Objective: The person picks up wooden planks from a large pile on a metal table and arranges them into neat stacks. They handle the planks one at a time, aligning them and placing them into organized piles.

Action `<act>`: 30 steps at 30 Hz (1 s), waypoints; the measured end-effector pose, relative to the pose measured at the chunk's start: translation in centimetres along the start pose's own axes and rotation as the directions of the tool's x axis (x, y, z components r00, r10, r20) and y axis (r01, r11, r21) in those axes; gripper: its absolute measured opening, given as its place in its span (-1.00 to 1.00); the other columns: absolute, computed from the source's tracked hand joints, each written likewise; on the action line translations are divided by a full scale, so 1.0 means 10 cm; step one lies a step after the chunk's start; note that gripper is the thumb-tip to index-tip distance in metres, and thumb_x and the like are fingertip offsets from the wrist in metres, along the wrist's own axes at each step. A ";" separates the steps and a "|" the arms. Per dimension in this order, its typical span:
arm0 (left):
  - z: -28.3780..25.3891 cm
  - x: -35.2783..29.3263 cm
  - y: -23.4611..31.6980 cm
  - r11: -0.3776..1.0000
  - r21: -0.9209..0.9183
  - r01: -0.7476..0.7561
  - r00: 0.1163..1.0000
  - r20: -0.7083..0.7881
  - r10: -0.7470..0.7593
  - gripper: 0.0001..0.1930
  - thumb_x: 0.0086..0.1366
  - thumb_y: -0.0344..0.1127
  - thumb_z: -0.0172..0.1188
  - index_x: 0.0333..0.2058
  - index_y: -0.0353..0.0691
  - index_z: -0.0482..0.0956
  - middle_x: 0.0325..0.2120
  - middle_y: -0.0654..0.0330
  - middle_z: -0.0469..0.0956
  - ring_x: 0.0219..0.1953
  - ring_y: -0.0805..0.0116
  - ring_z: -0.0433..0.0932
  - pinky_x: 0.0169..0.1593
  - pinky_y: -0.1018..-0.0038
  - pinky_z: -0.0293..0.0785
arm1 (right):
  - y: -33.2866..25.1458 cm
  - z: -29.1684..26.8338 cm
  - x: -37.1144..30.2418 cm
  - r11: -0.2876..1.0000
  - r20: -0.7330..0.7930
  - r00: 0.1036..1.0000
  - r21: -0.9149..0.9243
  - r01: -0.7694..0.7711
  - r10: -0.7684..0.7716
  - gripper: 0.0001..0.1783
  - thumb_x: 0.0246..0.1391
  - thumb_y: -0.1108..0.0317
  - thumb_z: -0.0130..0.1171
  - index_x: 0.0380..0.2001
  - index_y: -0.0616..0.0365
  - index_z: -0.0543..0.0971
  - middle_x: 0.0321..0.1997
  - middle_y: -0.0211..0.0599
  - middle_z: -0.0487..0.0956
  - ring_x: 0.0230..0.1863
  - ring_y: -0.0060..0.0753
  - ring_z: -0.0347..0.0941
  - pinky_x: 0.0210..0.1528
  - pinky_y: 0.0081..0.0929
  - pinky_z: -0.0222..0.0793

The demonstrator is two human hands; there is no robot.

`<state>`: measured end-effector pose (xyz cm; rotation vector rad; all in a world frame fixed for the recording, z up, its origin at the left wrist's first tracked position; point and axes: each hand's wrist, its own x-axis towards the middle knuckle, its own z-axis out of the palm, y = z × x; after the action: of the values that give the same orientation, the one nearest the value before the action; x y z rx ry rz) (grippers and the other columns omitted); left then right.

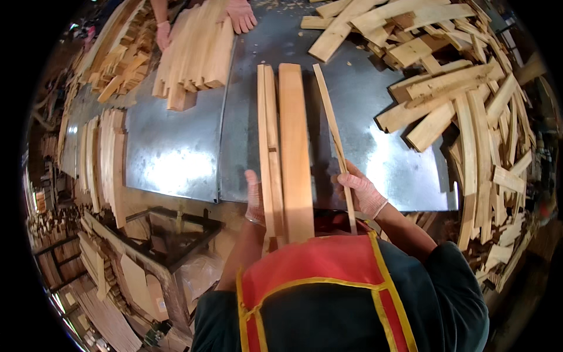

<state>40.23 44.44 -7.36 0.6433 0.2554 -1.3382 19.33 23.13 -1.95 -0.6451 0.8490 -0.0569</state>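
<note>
Head view — right fingers [359,183] pinch thin wooden slat [332,126]; left fingers [253,188] beside narrow strips [271,123] — grip unclear.

The tabletop [363,117] was sheet metal, smooth and glossy, and returned bright reflections. The wide board [296,146] was bare wood with a smooth, matt face; the narrow strips [271,129] beside it and the thin strip [333,129] were likewise unvarnished wood. The wearer's gloves [369,198] were matt, textured knit cloth. The apron [316,258] was red cloth with a faint sheen, edged in yellow binding [382,261]; the sleeve [457,287] was dark, matt cloth. Wood in the heap of boards [428,126] appeared rougher, with dark, uneven patches.
</note>
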 end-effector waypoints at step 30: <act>-0.73 -0.32 1.40 0.441 0.886 -0.141 0.972 0.040 0.230 -0.36 0.27 -0.30 0.35 0.32 -0.22 0.41 0.05 0.15 0.58 0.05 0.35 0.51 0.19 0.37 0.46 | 0.96 2.00 1.48 0.994 -0.047 0.993 0.031 0.106 -0.104 -0.56 0.16 0.28 0.31 0.11 0.04 0.53 -0.09 -0.38 0.60 -0.13 -0.35 0.58 -0.07 -0.31 0.57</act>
<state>54.21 52.42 -7.55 1.5851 -0.5167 -1.1528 41.62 36.68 -7.59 -0.6587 0.8560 -0.1813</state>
